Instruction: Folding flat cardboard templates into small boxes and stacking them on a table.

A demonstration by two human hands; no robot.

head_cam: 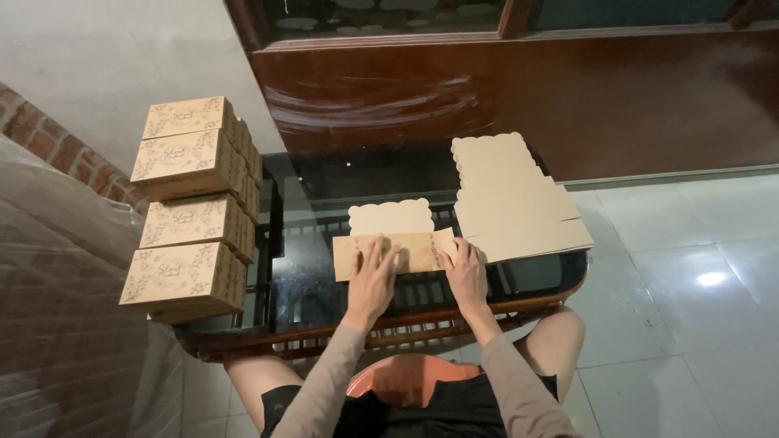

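Note:
A flat kraft cardboard box blank (389, 235) with a scalloped flap lies on the glass table (316, 268) in front of me. My left hand (373, 280) presses flat on its lower folded panel, fingers spread. At the blank's right end, my right hand (466, 272) pushes down on a side flap with its fingers together. Neither hand grips anything; both press the cardboard against the glass.
A pile of unfolded blanks (511, 203) lies on the table's right side. Folded printed boxes (191, 211) are stacked in several rows at the left. A dark wooden panel (527, 97) stands behind; a plastic-covered brick wall (57, 276) is at the left, white floor tiles (682, 268) at the right.

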